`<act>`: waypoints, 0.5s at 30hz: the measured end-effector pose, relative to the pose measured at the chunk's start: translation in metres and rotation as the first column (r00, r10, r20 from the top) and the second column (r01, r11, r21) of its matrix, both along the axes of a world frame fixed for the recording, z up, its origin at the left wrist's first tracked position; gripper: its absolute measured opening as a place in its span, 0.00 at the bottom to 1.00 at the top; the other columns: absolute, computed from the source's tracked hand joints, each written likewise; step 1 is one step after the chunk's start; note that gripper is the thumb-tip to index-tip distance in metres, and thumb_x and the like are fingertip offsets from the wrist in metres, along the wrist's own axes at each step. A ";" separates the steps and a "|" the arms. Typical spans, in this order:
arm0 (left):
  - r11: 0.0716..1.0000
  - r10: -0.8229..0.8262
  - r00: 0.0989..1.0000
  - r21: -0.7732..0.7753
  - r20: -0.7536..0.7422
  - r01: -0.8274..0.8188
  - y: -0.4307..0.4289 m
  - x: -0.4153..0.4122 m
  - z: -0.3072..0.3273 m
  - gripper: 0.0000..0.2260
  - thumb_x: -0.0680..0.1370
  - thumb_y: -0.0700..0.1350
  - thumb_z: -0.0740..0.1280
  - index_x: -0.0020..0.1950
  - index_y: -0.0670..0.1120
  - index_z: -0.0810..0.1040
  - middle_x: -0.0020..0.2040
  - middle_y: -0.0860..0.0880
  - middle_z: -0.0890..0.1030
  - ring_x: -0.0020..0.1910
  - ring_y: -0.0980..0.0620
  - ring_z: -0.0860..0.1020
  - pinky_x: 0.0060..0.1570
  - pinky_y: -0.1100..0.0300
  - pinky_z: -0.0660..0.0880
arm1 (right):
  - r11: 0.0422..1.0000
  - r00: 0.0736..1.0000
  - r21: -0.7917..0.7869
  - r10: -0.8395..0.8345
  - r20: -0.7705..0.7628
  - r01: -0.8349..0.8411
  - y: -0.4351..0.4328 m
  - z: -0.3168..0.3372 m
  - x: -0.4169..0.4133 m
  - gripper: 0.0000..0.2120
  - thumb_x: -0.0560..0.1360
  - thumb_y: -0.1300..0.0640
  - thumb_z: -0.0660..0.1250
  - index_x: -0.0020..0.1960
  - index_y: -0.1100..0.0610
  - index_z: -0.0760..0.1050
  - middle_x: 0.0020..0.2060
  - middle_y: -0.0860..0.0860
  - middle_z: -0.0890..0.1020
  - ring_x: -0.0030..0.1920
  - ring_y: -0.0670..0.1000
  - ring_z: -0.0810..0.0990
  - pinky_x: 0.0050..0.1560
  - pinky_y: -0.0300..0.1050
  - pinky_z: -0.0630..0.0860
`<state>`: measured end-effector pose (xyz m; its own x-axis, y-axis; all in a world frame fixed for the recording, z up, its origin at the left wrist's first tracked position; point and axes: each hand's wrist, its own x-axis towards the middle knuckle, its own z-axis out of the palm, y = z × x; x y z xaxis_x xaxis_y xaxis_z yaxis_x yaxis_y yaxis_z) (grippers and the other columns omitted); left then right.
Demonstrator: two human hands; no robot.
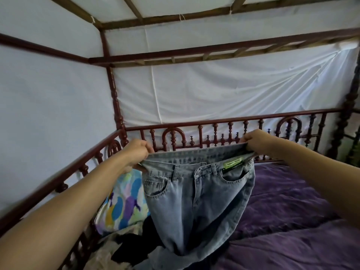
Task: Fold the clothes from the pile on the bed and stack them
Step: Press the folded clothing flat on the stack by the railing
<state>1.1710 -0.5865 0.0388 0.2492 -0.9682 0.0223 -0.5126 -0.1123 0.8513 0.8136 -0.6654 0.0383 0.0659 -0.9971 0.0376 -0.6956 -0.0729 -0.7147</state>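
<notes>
The task seems to be at an early part. No folded stack shows anywhere on the bed (292, 211), and the pile (124, 248) of dark and pale clothes lies unfolded at 7 o'clock. Only 1 piece is in work: the jeans (196, 201). They are held up in the air at the centre with the front side to the camera, and the legs hang down toward the pile. They are not yet folded.

The left hand (136, 152), at 10 o'clock from the jeans, has its fingers curled tight on 1 corner of the waistband. The right hand (257, 142), at 2 o'clock, grips the other corner in the same way. Between the 2 hands the waistband is pulled straight. A pillow (124, 201) lies at 8 o'clock, behind the jeans.
</notes>
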 end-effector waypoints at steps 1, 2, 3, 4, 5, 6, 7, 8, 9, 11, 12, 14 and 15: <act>0.999 -0.027 0.999 -0.019 0.022 0.028 0.001 0.006 0.001 0.15 0.68 0.27 0.54 0.39 0.44 0.75 0.41 0.42 0.73 0.39 0.45 0.73 0.26 0.58 0.74 | 0.997 0.998 0.046 0.058 0.033 -0.059 0.003 0.004 -0.005 0.13 0.73 0.76 0.57 0.45 0.66 0.78 0.37 0.57 0.76 0.35 0.52 0.76 0.26 0.36 0.74; 0.997 -0.063 0.997 -0.050 0.041 0.065 0.001 0.013 0.003 0.15 0.68 0.26 0.55 0.39 0.44 0.74 0.40 0.42 0.73 0.37 0.46 0.72 0.30 0.59 0.72 | 0.989 0.991 0.075 0.119 0.069 -0.124 0.005 0.007 -0.011 0.12 0.73 0.77 0.57 0.47 0.68 0.77 0.38 0.58 0.77 0.36 0.52 0.78 0.29 0.35 0.76; 0.991 -0.104 0.993 -0.084 0.048 0.108 0.002 0.018 0.004 0.15 0.69 0.26 0.56 0.39 0.45 0.74 0.39 0.41 0.73 0.36 0.48 0.71 0.32 0.60 0.68 | 0.981 0.981 0.096 0.160 0.112 -0.171 0.006 0.009 -0.018 0.12 0.73 0.77 0.56 0.48 0.70 0.76 0.40 0.59 0.78 0.37 0.52 0.80 0.33 0.35 0.77; 0.984 -0.143 0.989 -0.108 0.026 0.145 0.003 0.021 0.005 0.15 0.70 0.26 0.56 0.39 0.45 0.73 0.38 0.42 0.72 0.34 0.49 0.70 0.32 0.61 0.66 | 0.973 0.971 0.109 0.186 0.148 -0.203 0.007 0.012 -0.024 0.11 0.74 0.76 0.56 0.48 0.71 0.76 0.41 0.61 0.79 0.38 0.52 0.82 0.36 0.36 0.79; 0.979 -0.167 0.986 -0.125 -0.025 0.163 0.005 0.020 0.007 0.15 0.71 0.27 0.55 0.39 0.45 0.72 0.36 0.43 0.72 0.31 0.50 0.69 0.30 0.61 0.64 | 0.968 0.961 0.119 0.194 0.197 -0.220 0.007 0.014 -0.030 0.10 0.76 0.75 0.57 0.49 0.72 0.76 0.43 0.62 0.80 0.40 0.52 0.83 0.39 0.37 0.80; 0.977 -0.174 0.981 -0.142 -0.087 0.160 0.007 0.017 0.009 0.14 0.72 0.28 0.55 0.38 0.46 0.71 0.33 0.46 0.71 0.30 0.52 0.68 0.28 0.62 0.63 | 0.969 0.954 0.118 0.187 0.236 -0.219 0.008 0.014 -0.033 0.10 0.77 0.73 0.57 0.50 0.73 0.76 0.44 0.63 0.80 0.42 0.53 0.84 0.40 0.38 0.80; 0.974 -0.182 0.971 -0.163 -0.156 0.156 0.007 0.013 0.010 0.14 0.74 0.30 0.55 0.37 0.47 0.71 0.32 0.48 0.70 0.29 0.52 0.67 0.28 0.62 0.62 | 0.976 0.950 0.085 0.174 0.261 -0.202 0.008 0.013 -0.035 0.10 0.78 0.70 0.56 0.50 0.73 0.76 0.44 0.64 0.80 0.42 0.54 0.83 0.41 0.40 0.81; 0.969 -0.211 0.951 -0.177 -0.227 0.173 0.008 0.008 0.012 0.12 0.75 0.33 0.57 0.37 0.47 0.71 0.31 0.49 0.71 0.30 0.52 0.68 0.30 0.61 0.63 | 0.984 0.953 0.033 0.161 0.258 -0.175 0.009 0.010 -0.035 0.11 0.79 0.67 0.56 0.48 0.72 0.76 0.43 0.63 0.79 0.41 0.55 0.80 0.42 0.43 0.81; 0.958 -0.265 0.923 -0.185 -0.280 0.219 0.009 0.004 0.014 0.09 0.77 0.36 0.60 0.38 0.47 0.72 0.32 0.49 0.72 0.32 0.52 0.70 0.33 0.59 0.65 | 0.987 0.955 -0.021 0.159 0.250 -0.159 0.013 0.008 -0.034 0.12 0.80 0.63 0.57 0.46 0.68 0.76 0.42 0.61 0.78 0.41 0.54 0.78 0.42 0.44 0.79; 0.918 -0.396 0.880 -0.149 -0.262 0.368 0.010 -0.001 0.018 0.03 0.76 0.43 0.67 0.44 0.44 0.75 0.36 0.47 0.78 0.37 0.50 0.77 0.39 0.57 0.72 | 0.971 0.959 -0.104 0.231 0.163 -0.216 0.027 0.003 -0.034 0.13 0.80 0.48 0.60 0.50 0.56 0.78 0.45 0.53 0.81 0.43 0.50 0.79 0.46 0.43 0.76; 0.896 -0.444 0.871 -0.113 -0.213 0.429 0.009 0.000 0.020 0.06 0.73 0.42 0.70 0.47 0.43 0.76 0.39 0.47 0.80 0.39 0.50 0.80 0.40 0.59 0.76 | 0.945 0.950 -0.134 0.307 0.058 -0.297 0.037 0.000 -0.035 0.16 0.76 0.39 0.64 0.57 0.48 0.77 0.49 0.46 0.82 0.46 0.46 0.80 0.48 0.40 0.76; 0.872 -0.489 0.866 -0.063 -0.100 0.485 0.002 0.003 0.021 0.11 0.69 0.35 0.73 0.50 0.42 0.77 0.40 0.47 0.82 0.39 0.54 0.81 0.39 0.64 0.77 | 0.879 0.898 -0.211 0.386 -0.212 -0.428 0.056 -0.006 -0.039 0.29 0.66 0.31 0.70 0.63 0.39 0.70 0.51 0.36 0.80 0.50 0.38 0.80 0.48 0.32 0.75; 0.875 -0.482 0.876 -0.048 0.008 0.482 -0.003 0.002 0.021 0.11 0.68 0.33 0.74 0.48 0.42 0.79 0.39 0.48 0.82 0.38 0.57 0.81 0.37 0.67 0.76 | 0.846 0.877 -0.305 0.327 -0.351 -0.438 0.063 -0.012 -0.043 0.30 0.65 0.29 0.70 0.62 0.40 0.71 0.49 0.36 0.80 0.48 0.39 0.80 0.46 0.32 0.75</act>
